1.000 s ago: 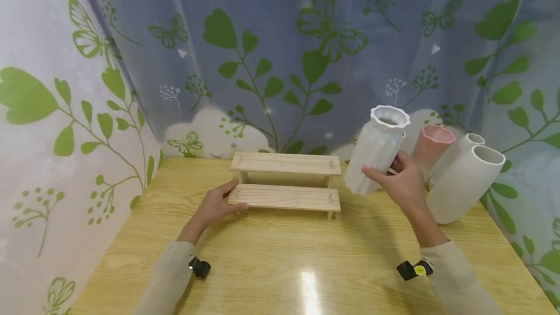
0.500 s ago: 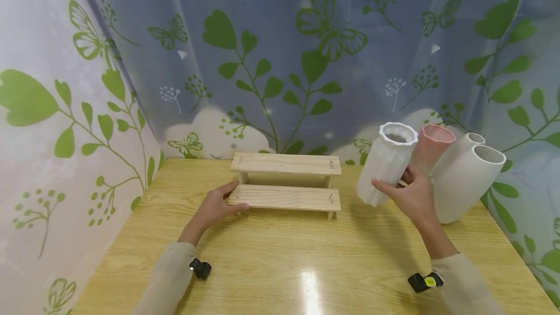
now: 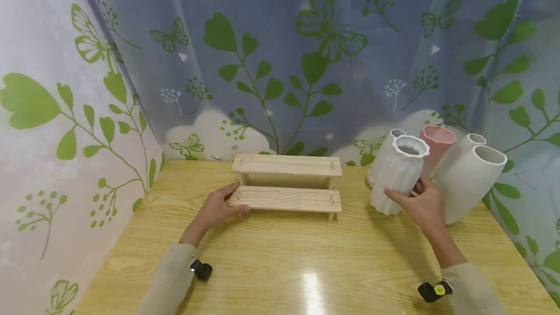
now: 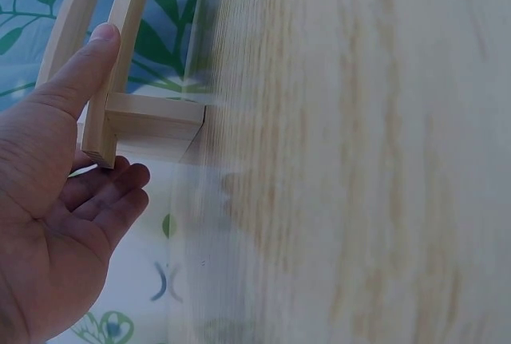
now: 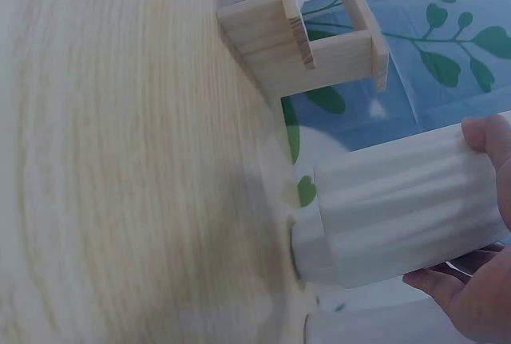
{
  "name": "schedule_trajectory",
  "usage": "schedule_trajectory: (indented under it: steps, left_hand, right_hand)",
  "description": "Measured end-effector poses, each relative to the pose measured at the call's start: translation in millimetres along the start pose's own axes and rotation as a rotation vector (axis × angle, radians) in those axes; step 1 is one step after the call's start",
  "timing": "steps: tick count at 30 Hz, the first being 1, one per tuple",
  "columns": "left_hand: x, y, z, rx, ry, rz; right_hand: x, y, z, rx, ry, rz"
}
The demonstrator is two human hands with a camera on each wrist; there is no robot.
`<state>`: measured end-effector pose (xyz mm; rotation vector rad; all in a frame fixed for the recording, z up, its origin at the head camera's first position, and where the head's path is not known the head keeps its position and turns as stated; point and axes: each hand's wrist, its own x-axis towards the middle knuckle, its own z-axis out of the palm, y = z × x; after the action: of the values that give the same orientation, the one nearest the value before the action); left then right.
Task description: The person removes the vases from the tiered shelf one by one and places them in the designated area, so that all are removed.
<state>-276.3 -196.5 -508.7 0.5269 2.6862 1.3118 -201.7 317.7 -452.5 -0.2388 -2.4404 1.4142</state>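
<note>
My left hand [image 3: 216, 208] holds the left end of a two-step wooden stand [image 3: 286, 199] on the table. In the left wrist view its thumb lies on the lower board [image 4: 120, 65], with the fingers at the board's underside. To the right, my right hand [image 3: 424, 209] grips a white fluted vase [image 3: 395, 183] with a scalloped rim, thumb on the near side. The vase tilts a little, and its base [image 5: 329, 228] is slightly off the tabletop in the right wrist view. Part of my right fingers is hidden behind it.
Behind the held vase stands a narrow-necked white vase [image 3: 379, 159]. A pink vase [image 3: 437, 147], a slim white vase [image 3: 455, 154] and a large smooth white vase [image 3: 470, 183] crowd the right side. Patterned curtains [image 3: 280, 52] border the wooden table [image 3: 262, 266].
My right hand has carried the white fluted vase down and to the right, uncovering the narrow-necked vase behind it. My left hand stays on the stand.
</note>
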Motion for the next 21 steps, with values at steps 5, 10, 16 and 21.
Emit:
schedule_trajectory:
  steps: [5, 10, 16, 21]
  left_hand:
    - [0.8, -1.4, 0.6, -0.008, 0.007, 0.004]
    - [1.5, -3.9, 2.1, 0.004, 0.010, 0.009]
    - [0.7, -3.8, 2.3, 0.013, 0.013, 0.015]
    - [0.8, -2.1, 1.4, 0.008, 0.011, 0.008]
  right_hand:
    - [-0.1, 8.9, -1.1, 0.004, 0.000, 0.025]
    - [-0.4, 16.0, -1.4, -0.003, 0.016, 0.048]
    - [-0.7, 22.9, -2.7, -0.006, 0.023, 0.063]
    - [-0.7, 26.9, -3.2, -0.011, 0.028, 0.062]
